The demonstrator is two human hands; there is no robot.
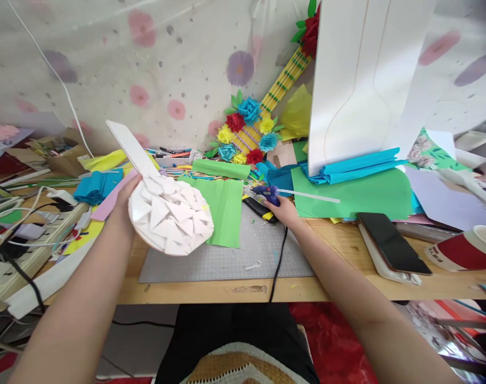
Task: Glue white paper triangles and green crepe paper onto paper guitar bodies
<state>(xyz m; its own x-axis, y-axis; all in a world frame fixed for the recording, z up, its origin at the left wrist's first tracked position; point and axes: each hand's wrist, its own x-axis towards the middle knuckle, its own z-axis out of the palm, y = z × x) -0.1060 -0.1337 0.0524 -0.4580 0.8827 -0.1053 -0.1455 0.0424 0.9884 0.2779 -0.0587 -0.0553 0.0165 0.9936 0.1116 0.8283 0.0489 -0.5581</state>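
My left hand grips the side of a white guitar-shaped board, its round body covered with folded white triangles and its plain neck tilted up to the left. The board is held above the table. My right hand is closed around a blue hot glue gun, with a long pale glue stick jutting out of it to the right. A black cord runs down from it over the table edge. Beside the glue gun lies a black and yellow utility knife.
Under my hands is a grey cutting mat with green crepe paper on it. Behind, a flower-trimmed paper guitar and a tall white board lean. At right are a phone and paper cup; left, a power strip.
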